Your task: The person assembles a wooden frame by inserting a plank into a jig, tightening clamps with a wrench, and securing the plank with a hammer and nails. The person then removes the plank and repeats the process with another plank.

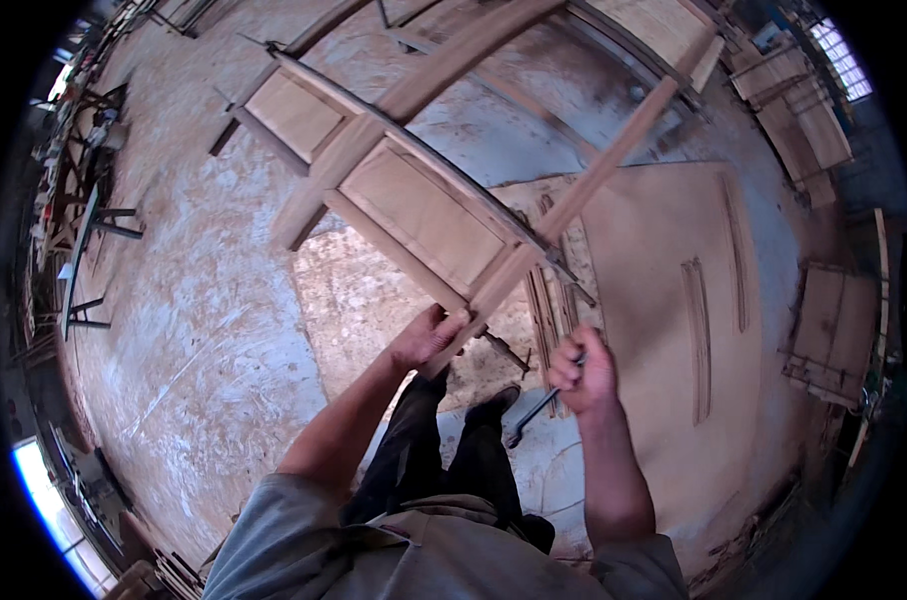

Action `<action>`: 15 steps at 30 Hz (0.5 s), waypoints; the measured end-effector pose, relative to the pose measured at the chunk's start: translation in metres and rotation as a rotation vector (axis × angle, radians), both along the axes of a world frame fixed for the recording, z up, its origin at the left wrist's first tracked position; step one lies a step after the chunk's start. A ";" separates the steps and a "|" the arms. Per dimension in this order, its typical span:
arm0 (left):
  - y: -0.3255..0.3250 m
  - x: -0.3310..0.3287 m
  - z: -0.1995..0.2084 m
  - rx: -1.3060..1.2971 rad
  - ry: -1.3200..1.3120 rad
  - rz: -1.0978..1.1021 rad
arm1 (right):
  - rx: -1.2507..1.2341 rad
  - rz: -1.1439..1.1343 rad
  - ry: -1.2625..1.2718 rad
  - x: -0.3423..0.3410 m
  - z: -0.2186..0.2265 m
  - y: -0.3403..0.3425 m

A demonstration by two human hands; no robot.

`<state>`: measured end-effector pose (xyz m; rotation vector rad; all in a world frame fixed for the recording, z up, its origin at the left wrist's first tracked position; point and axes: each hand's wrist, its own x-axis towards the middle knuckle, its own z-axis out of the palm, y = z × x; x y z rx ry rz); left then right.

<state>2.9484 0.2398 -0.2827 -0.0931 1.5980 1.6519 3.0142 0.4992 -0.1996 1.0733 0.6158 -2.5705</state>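
Note:
A panelled wooden frame [425, 214] lies slanted in front of me, with pale panels set between its rails. My left hand [434, 338] is closed round the near end of its rail, at the corner. Beside those fingers a dark clamp screw with a crossbar handle [506, 351] sticks out under the wood. A long dark metal clamp bar [444, 174] runs across the frame. In a fist to the right, apart from the frame, my right hand [586, 372] holds a slim dark metal tool [544, 408] with a thicker lower end, whose exact kind is unclear.
A brown board sheet [644, 300] covers the floor at right, with narrow wooden strips [696, 340] on it. More strips [544, 320] lie near the frame's corner. Wooden panels [830, 333] stand far right; a low trestle [92, 245] is at left. My feet stand just below the frame.

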 end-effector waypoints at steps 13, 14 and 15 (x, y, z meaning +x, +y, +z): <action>-0.026 0.061 0.037 -0.539 0.264 -0.102 | 0.298 0.232 -0.069 -0.074 -0.075 -0.042; -0.021 0.061 0.039 -0.593 0.300 -0.107 | 0.335 0.255 -0.072 -0.074 -0.082 -0.037; -0.021 0.065 0.038 -0.576 0.297 -0.054 | 0.366 0.277 -0.041 -0.073 -0.081 -0.038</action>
